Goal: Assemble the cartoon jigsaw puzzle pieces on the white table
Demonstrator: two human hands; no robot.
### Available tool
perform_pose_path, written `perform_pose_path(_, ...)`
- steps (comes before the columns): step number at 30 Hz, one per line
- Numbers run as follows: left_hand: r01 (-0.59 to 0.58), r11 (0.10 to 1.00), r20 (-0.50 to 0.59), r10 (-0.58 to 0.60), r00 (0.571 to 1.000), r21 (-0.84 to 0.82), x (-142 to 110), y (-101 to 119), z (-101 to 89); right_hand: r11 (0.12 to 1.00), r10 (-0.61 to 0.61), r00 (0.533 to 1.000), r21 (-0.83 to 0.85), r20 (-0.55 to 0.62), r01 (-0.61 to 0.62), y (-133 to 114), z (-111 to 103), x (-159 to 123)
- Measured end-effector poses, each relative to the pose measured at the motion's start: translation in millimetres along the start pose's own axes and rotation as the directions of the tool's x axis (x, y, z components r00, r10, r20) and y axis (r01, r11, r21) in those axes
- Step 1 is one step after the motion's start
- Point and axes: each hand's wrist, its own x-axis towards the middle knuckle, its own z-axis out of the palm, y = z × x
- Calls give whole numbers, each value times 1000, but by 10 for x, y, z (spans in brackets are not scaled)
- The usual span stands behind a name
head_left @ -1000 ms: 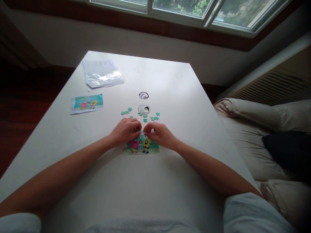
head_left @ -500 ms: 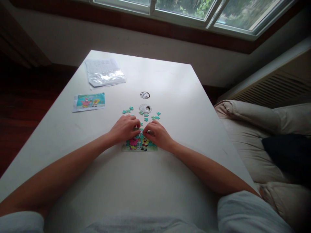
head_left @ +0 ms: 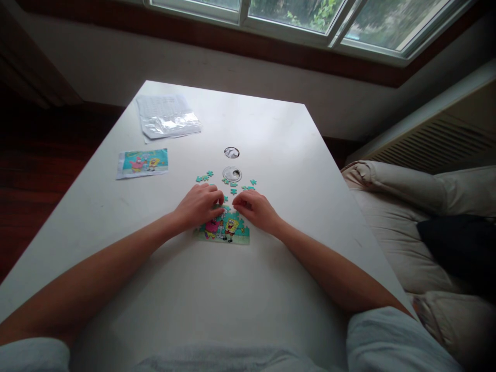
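A partly assembled cartoon jigsaw puzzle (head_left: 236, 235) lies on the white table, showing a pink figure and a yellow one. My left hand (head_left: 201, 204) rests over its upper left part with the fingers curled and the thumb near the top edge. What those fingers hold, if anything, is hidden. At the puzzle's upper right corner, my right hand (head_left: 258, 209) has its thumb and fingertips pressed together; anything between them is too small to make out. Loose teal puzzle pieces (head_left: 233, 191) are scattered just beyond both hands, some partly covered by them.
A printed picture (head_left: 142, 164) of the same cartoon scene lies to the left. Behind it are papers in a clear plastic sleeve (head_left: 170, 119). Two round inserts (head_left: 232, 174) are set in the table (head_left: 287, 155). A beige sofa (head_left: 391, 222) stands along the right side.
My right hand has drawn back slightly to the right and up, uncovering more of the puzzle's right side. My left hand has stayed nearly still.
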Motion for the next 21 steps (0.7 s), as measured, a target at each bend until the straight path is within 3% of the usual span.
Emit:
perform_pose_path(7,-76,985,2,77,997,153,-22,124,-51,995,2,984,-101,-178,-20,140,-136,43)
perform_pose_path(12,-252,953,132,232,964,166,-85,443,-57,985,52,944,-140,-327,-103,333,-301,69)
perform_pose_path(17,-259,941,199,217,956,219,-201,748,34,981,62,938,-154,-342,-121,463,-355,68)
perform_pose_path(21,-249,935,228,193,954,253,-317,838,105,984,18,954,-162,-299,-69,468,-271,65)
